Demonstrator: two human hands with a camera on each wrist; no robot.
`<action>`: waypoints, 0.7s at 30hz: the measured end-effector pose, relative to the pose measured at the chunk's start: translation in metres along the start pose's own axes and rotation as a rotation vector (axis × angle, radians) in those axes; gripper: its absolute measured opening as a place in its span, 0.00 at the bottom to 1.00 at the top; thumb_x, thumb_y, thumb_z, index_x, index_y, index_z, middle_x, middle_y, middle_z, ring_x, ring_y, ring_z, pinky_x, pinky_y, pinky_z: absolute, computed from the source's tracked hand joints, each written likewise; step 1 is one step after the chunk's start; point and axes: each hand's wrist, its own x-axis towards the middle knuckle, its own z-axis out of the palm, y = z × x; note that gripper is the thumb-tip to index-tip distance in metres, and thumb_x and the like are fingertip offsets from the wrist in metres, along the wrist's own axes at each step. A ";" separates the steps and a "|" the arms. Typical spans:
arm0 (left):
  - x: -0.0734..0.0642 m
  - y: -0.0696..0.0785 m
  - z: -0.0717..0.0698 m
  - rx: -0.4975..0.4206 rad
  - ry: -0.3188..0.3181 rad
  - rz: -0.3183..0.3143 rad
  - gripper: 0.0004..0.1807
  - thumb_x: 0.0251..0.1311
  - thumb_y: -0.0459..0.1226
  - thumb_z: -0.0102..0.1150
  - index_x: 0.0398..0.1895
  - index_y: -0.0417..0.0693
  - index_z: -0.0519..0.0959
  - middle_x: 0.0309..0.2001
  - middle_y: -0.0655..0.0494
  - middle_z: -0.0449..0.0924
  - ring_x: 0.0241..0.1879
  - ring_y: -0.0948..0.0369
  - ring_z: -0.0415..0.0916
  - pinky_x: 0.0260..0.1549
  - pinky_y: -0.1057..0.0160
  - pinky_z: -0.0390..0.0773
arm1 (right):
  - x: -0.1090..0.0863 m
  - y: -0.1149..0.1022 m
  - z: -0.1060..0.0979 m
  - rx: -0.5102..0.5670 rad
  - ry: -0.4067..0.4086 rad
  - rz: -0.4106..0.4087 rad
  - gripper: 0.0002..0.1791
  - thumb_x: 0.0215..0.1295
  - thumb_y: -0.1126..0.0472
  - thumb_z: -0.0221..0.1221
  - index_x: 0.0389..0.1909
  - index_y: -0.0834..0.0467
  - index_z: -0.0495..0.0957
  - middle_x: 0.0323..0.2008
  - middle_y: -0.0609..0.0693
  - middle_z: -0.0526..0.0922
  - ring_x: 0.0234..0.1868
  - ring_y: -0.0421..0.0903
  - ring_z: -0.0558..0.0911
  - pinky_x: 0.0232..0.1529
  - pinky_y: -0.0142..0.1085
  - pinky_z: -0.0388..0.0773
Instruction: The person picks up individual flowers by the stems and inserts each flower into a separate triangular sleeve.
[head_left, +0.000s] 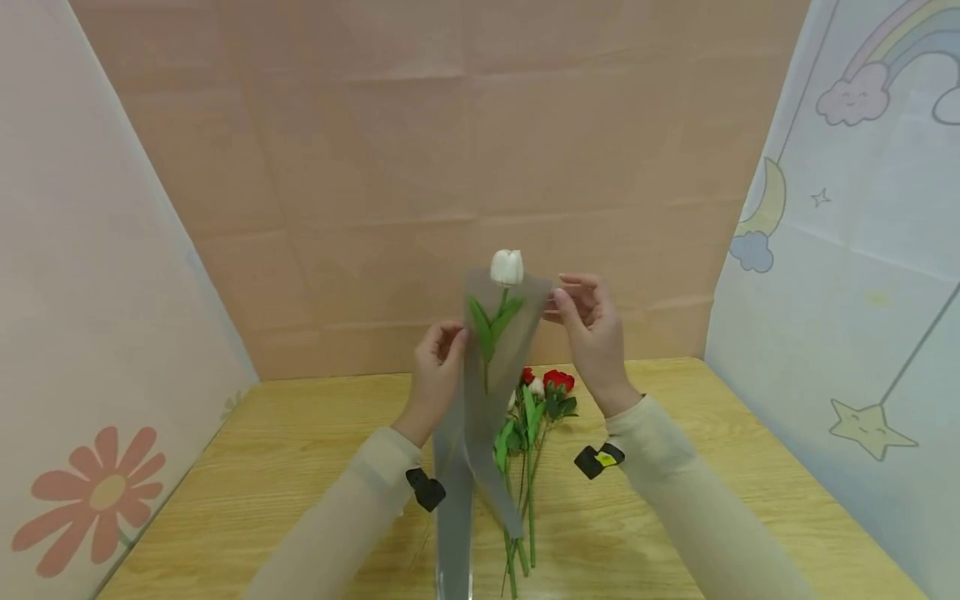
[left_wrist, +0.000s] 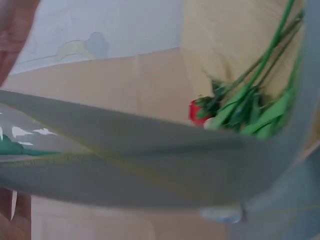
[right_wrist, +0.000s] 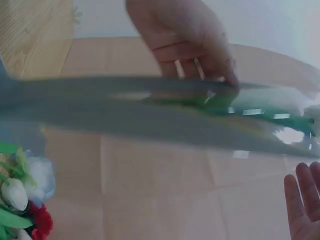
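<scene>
The left hand (head_left: pixel 437 371) pinches the left edge of a translucent wrapper (head_left: pixel 502 367); the right hand (head_left: pixel 597 337), fingers loosely parted, is at its right edge. Inside, above the worktop (head_left: pixel 300 450), is an upright white tulip (head_left: pixel 507 267). Marks along a yellow strip (left_wrist: pixel 55 158) are illegible.

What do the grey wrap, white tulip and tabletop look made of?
Grey wrap: likely thin plastic film, glossy; glare spots, leaves showing through. White tulip: possibly artificial, foam or fabric, matte; smooth, even surface. Tabletop: wood or wood-look laminate, satin; grain streaks.
</scene>
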 end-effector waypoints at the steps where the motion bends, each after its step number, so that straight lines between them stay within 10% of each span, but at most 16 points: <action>1: 0.005 -0.002 -0.003 -0.010 0.020 0.015 0.09 0.69 0.30 0.52 0.42 0.29 0.76 0.37 0.40 0.78 0.34 0.68 0.72 0.33 0.75 0.72 | -0.001 0.003 -0.004 0.007 -0.004 0.014 0.14 0.72 0.62 0.52 0.55 0.63 0.69 0.41 0.50 0.83 0.40 0.41 0.84 0.42 0.33 0.82; 7: 0.039 0.012 -0.038 0.107 0.116 0.051 0.10 0.69 0.32 0.53 0.39 0.30 0.76 0.32 0.50 0.77 0.28 0.69 0.70 0.29 0.74 0.70 | -0.017 0.035 -0.038 -0.127 -0.065 0.194 0.20 0.76 0.52 0.46 0.58 0.61 0.65 0.45 0.63 0.81 0.42 0.45 0.84 0.43 0.31 0.81; 12: 0.053 0.016 -0.086 0.289 0.048 -0.122 0.13 0.71 0.39 0.51 0.44 0.36 0.76 0.36 0.51 0.78 0.30 0.66 0.69 0.29 0.74 0.69 | -0.034 0.064 -0.066 -0.259 -0.152 0.363 0.23 0.77 0.52 0.43 0.61 0.66 0.62 0.48 0.70 0.79 0.40 0.42 0.84 0.42 0.31 0.81; 21: 0.031 -0.043 -0.152 0.541 -0.030 -0.430 0.18 0.74 0.41 0.44 0.51 0.33 0.74 0.45 0.40 0.77 0.39 0.59 0.71 0.34 0.71 0.71 | -0.054 0.079 -0.081 -0.299 -0.178 0.472 0.19 0.78 0.57 0.43 0.59 0.66 0.63 0.48 0.68 0.79 0.44 0.55 0.84 0.42 0.36 0.82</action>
